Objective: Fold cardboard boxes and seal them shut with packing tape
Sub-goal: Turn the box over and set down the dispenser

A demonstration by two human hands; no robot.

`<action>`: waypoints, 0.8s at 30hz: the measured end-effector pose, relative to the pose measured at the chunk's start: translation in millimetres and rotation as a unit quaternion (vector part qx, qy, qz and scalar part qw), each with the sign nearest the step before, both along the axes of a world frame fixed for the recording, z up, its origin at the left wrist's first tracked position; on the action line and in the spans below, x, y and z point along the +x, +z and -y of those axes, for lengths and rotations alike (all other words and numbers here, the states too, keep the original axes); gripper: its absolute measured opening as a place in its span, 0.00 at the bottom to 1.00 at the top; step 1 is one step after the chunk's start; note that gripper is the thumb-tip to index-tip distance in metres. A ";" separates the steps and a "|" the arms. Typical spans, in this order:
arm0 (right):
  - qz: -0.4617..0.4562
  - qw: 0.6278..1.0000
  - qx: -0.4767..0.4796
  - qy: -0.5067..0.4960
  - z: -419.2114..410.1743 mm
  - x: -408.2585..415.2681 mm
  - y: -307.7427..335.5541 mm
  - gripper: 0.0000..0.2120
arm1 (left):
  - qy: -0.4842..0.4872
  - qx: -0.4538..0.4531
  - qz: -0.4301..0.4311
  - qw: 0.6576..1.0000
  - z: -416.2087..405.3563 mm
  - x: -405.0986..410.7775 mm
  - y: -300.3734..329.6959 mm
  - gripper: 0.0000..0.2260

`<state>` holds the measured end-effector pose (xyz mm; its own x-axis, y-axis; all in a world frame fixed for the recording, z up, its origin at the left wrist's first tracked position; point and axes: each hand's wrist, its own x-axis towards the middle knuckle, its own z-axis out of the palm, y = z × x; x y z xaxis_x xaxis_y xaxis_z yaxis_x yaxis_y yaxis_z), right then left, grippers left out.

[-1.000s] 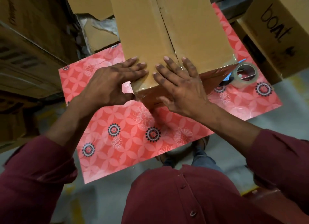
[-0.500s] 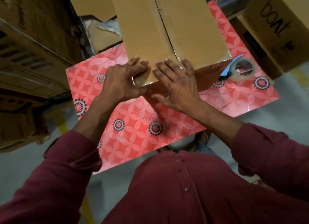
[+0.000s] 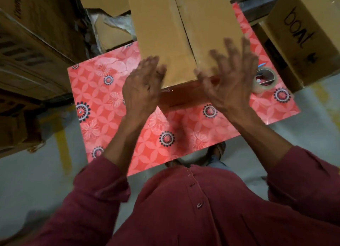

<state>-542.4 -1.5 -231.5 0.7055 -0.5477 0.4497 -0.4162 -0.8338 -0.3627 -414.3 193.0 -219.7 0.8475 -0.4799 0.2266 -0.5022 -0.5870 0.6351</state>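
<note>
Both hands off the box [image 3: 184,34], which sits far-centre on the red table [image 3: 103,102]. Left hand [image 3: 142,85] and right hand [image 3: 231,80] fingers spread, gripping nothing. Risk: near-edge tape lifts if unpressed; tape roll [image 3: 265,80] right.

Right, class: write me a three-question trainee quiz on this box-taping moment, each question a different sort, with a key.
1. True or false: the tape roll is held in the right hand.
2. Multiple choice: the cardboard box stands on A) bare floor, B) a red flowered table top, C) a lap.
3. Fill in: the handwritten word on the carton at the right reads ____.

Key
1. False: the roll lies on the table top beside the box; both the right hand and the left hand hold nothing, fingers spread by the box's near edge.
2. B.
3. boat.
</note>
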 end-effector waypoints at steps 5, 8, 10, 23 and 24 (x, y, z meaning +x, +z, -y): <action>-0.040 0.976 0.193 -0.089 24.1 -6.9 -0.3 0.32 | -0.022 0.058 0.045 0.997 54.9 -76.0 -1.2 0.24; -0.050 0.981 0.183 -0.038 2.8 -18.8 10.5 0.25 | 0.000 0.120 0.026 0.992 53.2 -78.5 -5.0 0.26; -0.061 0.979 0.192 0.029 -27.6 -34.6 23.4 0.20 | 0.048 0.155 0.006 0.987 34.9 -68.5 4.2 0.30; -0.001 0.975 0.104 0.195 -5.7 19.7 -2.7 0.25 | 0.047 0.227 0.070 0.970 -13.4 -86.9 -7.0 0.28; -0.029 0.972 0.065 0.224 2.4 30.9 -2.8 0.29 | 0.041 0.227 0.084 0.970 -19.6 -84.2 -10.6 0.31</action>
